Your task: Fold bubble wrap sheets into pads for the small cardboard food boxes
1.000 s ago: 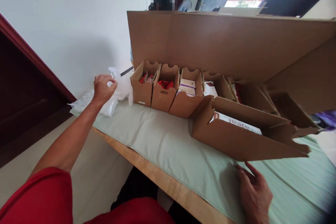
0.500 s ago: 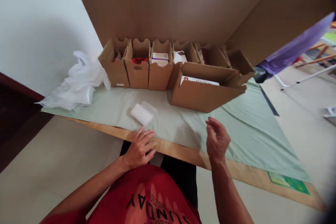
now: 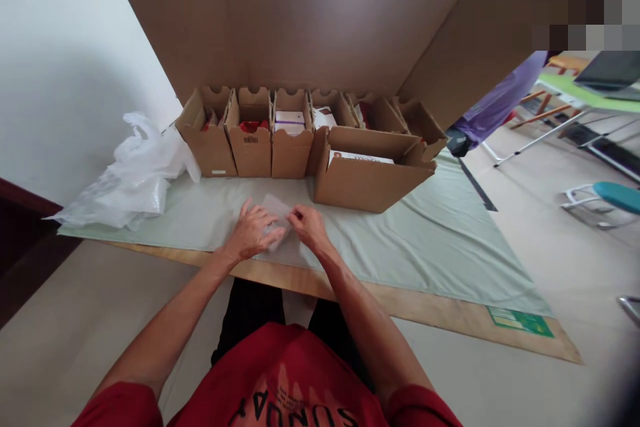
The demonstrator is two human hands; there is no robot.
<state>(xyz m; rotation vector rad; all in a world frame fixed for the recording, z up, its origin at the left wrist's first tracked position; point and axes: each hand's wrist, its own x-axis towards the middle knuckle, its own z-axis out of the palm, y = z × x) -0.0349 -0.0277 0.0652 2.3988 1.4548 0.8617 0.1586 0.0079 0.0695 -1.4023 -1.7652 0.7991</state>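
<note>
A small white packet with a see-through plastic flap [image 3: 275,205] lies on the pale green cloth [image 3: 390,247], between my hands and partly covered by them. My left hand [image 3: 251,230] rests over its left side with the fingers stretched out and spread. At the packet's right edge, my right hand [image 3: 309,227] is closed in a pinch on the thin plastic. Behind my right hand stands a cardboard box [image 3: 367,183] turned sideways, with a white printed pack [image 3: 363,157] inside.
Several upright cardboard bins [image 3: 251,157] holding packs line the back, before a tall cardboard panel [image 3: 300,33]. Crumpled clear plastic bags [image 3: 133,177] lie at the left. At the right are another person's purple garment [image 3: 500,97] and a teal stool [image 3: 617,195].
My right hand has moved left from near the sideways box to pinch the packet. My left hand has moved forward onto it. The view has tilted up, showing more of the room.
</note>
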